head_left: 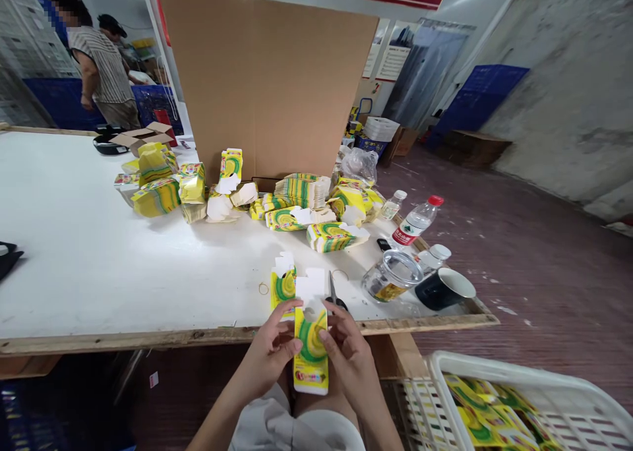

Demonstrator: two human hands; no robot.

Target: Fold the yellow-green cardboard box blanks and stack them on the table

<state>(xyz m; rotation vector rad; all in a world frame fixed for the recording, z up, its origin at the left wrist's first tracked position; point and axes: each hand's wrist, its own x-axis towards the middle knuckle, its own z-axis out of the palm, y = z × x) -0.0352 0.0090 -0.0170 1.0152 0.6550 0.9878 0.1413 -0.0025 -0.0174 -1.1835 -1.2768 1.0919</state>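
Observation:
Between my two hands, over my lap at the table's front edge, is a yellow and green printed carton [311, 352] with its white flaps open at the top. My left hand [274, 345] grips its left side, thumb on the front. On the opposite side my right hand [349, 345] holds the carton's edge, its thumb on the printed face. Another flat carton of the same print [283, 285] lies on the table just behind my left fingers. Scissors [336, 296] with dark handles lie beyond my right fingers, partly hidden by them.
Bundles of flat cartons [301, 194] lie before a large cardboard sheet [267, 82]. To the right stand a clear jar [390, 276], a dark mug [445, 289] and a red-capped bottle [415, 223]. A white basket [524, 368] holds cartons at lower right. People [103, 62] stand at far left.

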